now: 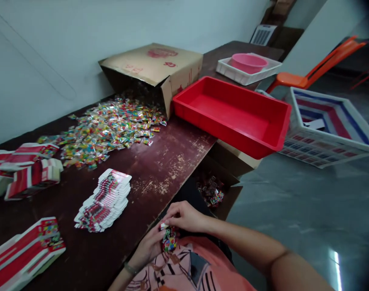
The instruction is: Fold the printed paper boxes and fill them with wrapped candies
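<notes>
Right hand (184, 216) curled, fingertips pinched down on top of a bunch of wrapped sweets (169, 241); left hand (150, 245) cupped under it, fingers closed round the lower part, thin band at the wrist. Both hands have hold of the bunch, held over the lap just off the near edge of the tabletop (160, 169), above an orange printed shirt. A small white bit shows at the top of the bunch, can't tell what it is.

Just left of the hands on the tabletop: fanned stack of flat printed cartons (104, 201). Further left, red-and-white folded boxes (30, 171), more at the near-left corner (24, 250). Behind them a wide loose sweet pile (108, 129) spilling from a tipped cardboard box (154, 70) against the wall.

Right of that box, a red tray (233, 115) overhangs the tabletop edge. Behind it a white tray (225, 66) carrying a pink basin (248, 62). Under the tabletop edge, an open brown carton (229, 194) with a few sweets inside. On the floor to the right, a white striped crate (330, 125); orange chair (317, 68) behind it
</notes>
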`<action>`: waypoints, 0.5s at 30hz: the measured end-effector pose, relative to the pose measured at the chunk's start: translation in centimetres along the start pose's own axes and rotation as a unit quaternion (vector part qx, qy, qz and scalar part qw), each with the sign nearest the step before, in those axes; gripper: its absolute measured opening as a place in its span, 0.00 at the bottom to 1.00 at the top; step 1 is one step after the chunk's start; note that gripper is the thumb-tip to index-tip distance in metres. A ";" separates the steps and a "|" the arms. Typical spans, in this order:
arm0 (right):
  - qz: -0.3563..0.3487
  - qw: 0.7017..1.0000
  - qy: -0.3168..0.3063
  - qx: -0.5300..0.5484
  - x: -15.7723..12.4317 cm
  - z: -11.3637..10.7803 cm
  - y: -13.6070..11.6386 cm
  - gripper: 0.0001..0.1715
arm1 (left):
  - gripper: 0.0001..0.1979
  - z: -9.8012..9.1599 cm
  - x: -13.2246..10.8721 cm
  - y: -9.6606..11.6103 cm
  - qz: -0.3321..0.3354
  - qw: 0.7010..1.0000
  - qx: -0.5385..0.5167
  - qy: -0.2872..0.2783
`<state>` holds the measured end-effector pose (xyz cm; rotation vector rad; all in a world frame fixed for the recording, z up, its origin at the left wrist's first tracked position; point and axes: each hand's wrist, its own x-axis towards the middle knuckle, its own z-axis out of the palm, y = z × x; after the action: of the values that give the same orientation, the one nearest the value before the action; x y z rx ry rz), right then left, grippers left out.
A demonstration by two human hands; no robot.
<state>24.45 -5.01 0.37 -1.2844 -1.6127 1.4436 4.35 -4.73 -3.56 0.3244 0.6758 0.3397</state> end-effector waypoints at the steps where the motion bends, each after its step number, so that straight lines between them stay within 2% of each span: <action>1: -0.036 0.999 0.000 -0.029 -0.3 0.1 -0.1 0.13 | 0.30 -0.4 0.0 -0.1 0.004 1.000 0.009 0.004; 4: -0.103 0.988 0.012 -0.112 -1.6 1.2 -0.4 0.15 | 0.32 -0.2 0.1 -0.1 0.003 0.999 0.041 0.021; 8: -0.113 0.982 0.078 -0.130 -2.8 2.7 1.1 0.18 | 0.35 2.0 0.4 0.8 0.000 0.991 0.131 0.042; 10: -0.088 0.973 0.175 -0.123 -4.3 1.3 3.5 0.20 | 0.32 3.1 0.6 1.4 0.003 0.978 0.196 0.069; 11: -0.050 0.956 0.257 -0.132 -5.9 -0.2 5.1 0.21 | 0.30 3.6 0.6 1.8 0.005 0.968 0.236 0.086; 12: 0.007 0.923 0.355 -0.150 -8.2 -2.1 7.0 0.22 | 0.28 3.9 0.7 2.1 0.009 0.954 0.281 0.102; 13: 0.099 0.859 0.470 -0.175 -11.3 -4.1 9.1 0.24 | 0.27 4.1 0.8 2.4 0.016 0.937 0.329 0.117; 14: 0.202 0.768 0.574 -0.200 -15.2 -6.0 11.2 0.27 | 0.25 4.2 0.8 2.8 0.026 0.917 0.377 0.131; 15: 0.308 0.664 0.644 -0.222 -19.7 -7.5 13.3 0.31 | 0.24 4.3 0.7 3.2 0.036 0.895 0.421 0.143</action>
<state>41.32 -21.43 -7.78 -2.4443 -0.4686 0.0233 7.07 -2.37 0.47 1.1472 1.0878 0.1452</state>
